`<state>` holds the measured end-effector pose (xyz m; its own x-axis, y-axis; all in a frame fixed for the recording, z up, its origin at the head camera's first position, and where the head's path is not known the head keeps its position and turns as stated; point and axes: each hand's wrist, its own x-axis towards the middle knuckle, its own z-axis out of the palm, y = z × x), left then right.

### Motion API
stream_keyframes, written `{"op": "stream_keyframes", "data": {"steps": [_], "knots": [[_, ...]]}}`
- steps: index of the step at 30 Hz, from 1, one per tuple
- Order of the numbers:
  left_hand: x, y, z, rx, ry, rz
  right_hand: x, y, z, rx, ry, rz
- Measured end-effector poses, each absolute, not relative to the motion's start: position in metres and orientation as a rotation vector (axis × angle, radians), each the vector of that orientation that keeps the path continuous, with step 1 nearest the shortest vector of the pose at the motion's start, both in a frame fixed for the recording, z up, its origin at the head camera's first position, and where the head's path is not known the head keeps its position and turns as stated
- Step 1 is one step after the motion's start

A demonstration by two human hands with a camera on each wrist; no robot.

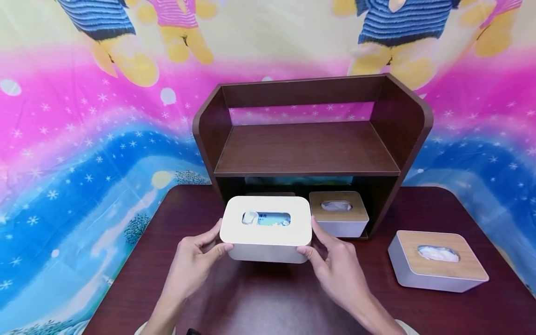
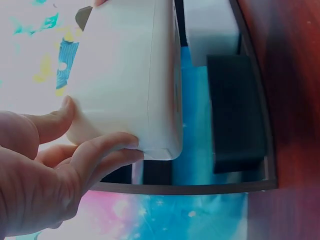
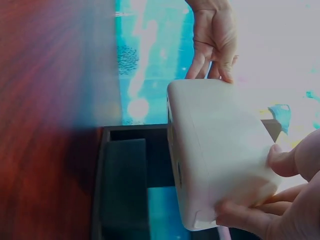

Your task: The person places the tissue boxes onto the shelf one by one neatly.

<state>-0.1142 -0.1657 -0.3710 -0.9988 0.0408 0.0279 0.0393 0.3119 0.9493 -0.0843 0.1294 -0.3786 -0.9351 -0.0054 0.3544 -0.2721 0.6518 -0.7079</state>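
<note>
Both hands hold a white tissue box [image 1: 268, 253] between them, raised in front of the shelf's lower level. Its cream top faces the head camera, and a blue packet [image 1: 274, 218] shows through the oval slot. My left hand [image 1: 193, 263] grips the box's left end, thumb at the front edge and fingers around the side. At the opposite end, my right hand [image 1: 341, 267] grips it the same way. In the left wrist view, the underside of the box is bare and pale. Behind it, a dark box [image 2: 237, 115] lies in the lower level, mostly hidden from the head view.
A dark brown two-level shelf [image 1: 307, 149] stands at the back of the reddish-brown table [image 1: 259, 302]. In its lower right sits a wood-topped tissue box [image 1: 339, 228]. Another wood-topped tissue box [image 1: 439, 265] rests on the table at right. A patterned cloth [image 1: 83, 139] hangs behind.
</note>
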Motion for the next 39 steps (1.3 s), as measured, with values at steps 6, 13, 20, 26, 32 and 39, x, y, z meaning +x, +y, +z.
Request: {"op": "stream_keyframes", "data": {"steps": [6, 13, 20, 26, 32, 39], "knots": [[-0.114, -0.166, -0.355, 0.093, 2.524, 1.845, -0.084, 0.133, -0.363, 0.247, -2.558, 1.177], [-0.115, -0.168, -0.334, 0.179, 2.630, 1.761, -0.086, 0.137, -0.344, 0.279, -2.549, 1.154], [-0.117, -0.169, -0.317, 0.273, 2.660, 1.777, -0.089, 0.139, -0.321, 0.261, -2.586, 1.214], [-0.119, -0.170, -0.300, 0.330, 2.680, 1.790, -0.092, 0.139, -0.301, 0.285, -2.558, 1.256], [-0.121, -0.172, -0.284, 0.373, 2.733, 1.764, -0.095, 0.138, -0.286, 0.299, -2.522, 1.216], [-0.123, -0.174, -0.271, 0.414, 2.753, 1.755, -0.099, 0.138, -0.272, 0.331, -2.504, 1.180]]}}
